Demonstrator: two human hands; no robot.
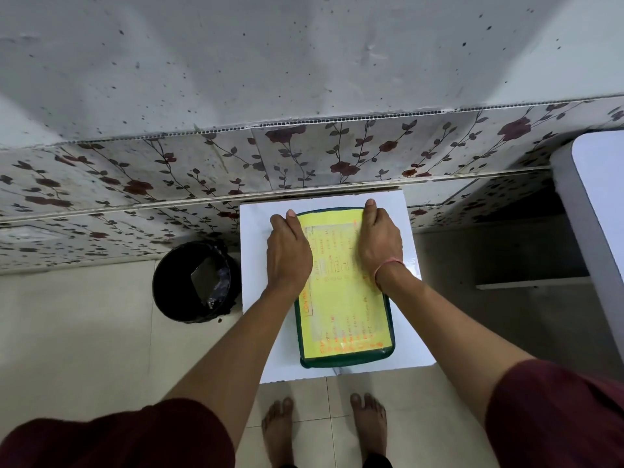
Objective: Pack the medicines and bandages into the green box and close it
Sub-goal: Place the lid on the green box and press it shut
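The green box point(344, 361) lies shut on a small white table point(256, 265), its lid covered by a yellow sheet with orange writing. My left hand point(287, 255) grips the box's far left edge, fingers curled over the side. My right hand point(380, 241) rests on the far right part of the lid, fingers hooked over the far edge. No medicines or bandages are in sight; whatever is inside the box is hidden.
A black round bin point(194, 282) stands on the floor just left of the table. A floral-tiled wall point(304, 153) runs behind it. A white piece of furniture point(594, 214) stands at the right. My bare feet point(324, 430) are on the tiled floor in front.
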